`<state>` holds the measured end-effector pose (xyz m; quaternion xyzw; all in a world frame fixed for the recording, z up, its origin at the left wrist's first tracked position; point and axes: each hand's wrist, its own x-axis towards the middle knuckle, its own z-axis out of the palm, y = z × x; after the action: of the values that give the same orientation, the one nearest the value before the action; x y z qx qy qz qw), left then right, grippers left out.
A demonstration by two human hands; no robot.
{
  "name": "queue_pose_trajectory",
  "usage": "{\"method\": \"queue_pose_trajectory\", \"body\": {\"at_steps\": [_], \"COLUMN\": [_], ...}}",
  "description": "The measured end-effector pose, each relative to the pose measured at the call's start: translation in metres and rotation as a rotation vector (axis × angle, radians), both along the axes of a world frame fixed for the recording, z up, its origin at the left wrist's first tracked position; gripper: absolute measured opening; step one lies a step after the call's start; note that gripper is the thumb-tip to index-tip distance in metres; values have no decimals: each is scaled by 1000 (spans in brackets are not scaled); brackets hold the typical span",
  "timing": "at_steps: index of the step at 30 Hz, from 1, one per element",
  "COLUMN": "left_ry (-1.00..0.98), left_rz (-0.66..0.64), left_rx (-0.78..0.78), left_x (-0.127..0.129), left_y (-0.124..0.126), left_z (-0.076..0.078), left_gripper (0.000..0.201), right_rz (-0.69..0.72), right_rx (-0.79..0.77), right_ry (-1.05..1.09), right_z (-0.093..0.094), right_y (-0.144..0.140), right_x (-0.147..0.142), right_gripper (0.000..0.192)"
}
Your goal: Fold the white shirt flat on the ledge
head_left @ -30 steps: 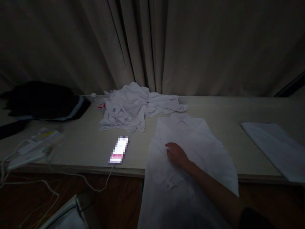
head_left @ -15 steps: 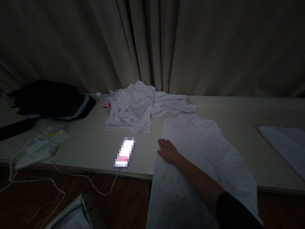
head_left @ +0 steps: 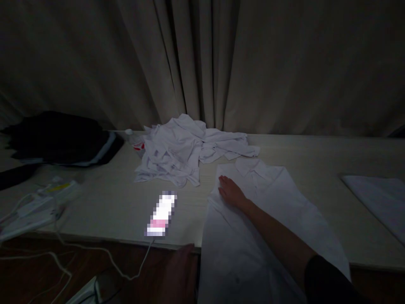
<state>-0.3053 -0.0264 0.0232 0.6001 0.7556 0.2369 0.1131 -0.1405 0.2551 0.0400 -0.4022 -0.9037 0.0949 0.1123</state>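
White shirt (head_left: pixel 272 211) spread flat on the worktop (head_left: pixel 104 202), collar toward the curtain (head_left: pixel 202 63), lower part hanging over the near edge. Right hand (head_left: pixel 230 193) resting open and flat on the left shoulder area of the shirt, fingers together, gripping nothing. Left hand not in view. Just beyond the collar, a crumpled pile of white clothes (head_left: pixel 183 152), nearly touching the shirt. To the left, a lit phone (head_left: pixel 160 213) with a cable (head_left: pixel 139 264) running off the edge. Risks, as a judgement: overhanging cloth pulling the shirt down if pressure lifted; sleeve or hand catching the cable and dragging the phone; very dim light hiding wrinkles.
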Motion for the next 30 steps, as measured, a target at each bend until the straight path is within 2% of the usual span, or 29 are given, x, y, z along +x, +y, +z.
{"method": "queue_pose_trajectory", "body": {"at_steps": [3, 5, 7, 9, 12, 18, 30], "left_ry": [63, 222, 387, 497, 583, 596, 593], "left_rz": [-168, -245, -256, -231, -215, -191, -182], "left_rx": [62, 121, 154, 159, 153, 104, 36], "left_x": [9, 18, 26, 30, 29, 27, 28], "left_y": [77, 122, 154, 173, 180, 169, 166], "left_z": [-10, -13, -15, -19, -29, -44, -44], "left_gripper": [40, 45, 49, 51, 55, 58, 64], "right_rz": [-12, -2, 14, 28, 42, 25, -30], "right_rx": [20, 35, 52, 66, 69, 64, 95], "right_ry": [-15, -25, -36, -46, -62, -92, -100], "right_z": [0, -3, -8, -16, -29, -50, -48], "right_y": [31, 50, 66, 80, 94, 104, 107], "right_x": [1, -4, -12, -21, -30, -32, -34], "right_gripper": [54, 53, 52, 52, 53, 58, 63]}}
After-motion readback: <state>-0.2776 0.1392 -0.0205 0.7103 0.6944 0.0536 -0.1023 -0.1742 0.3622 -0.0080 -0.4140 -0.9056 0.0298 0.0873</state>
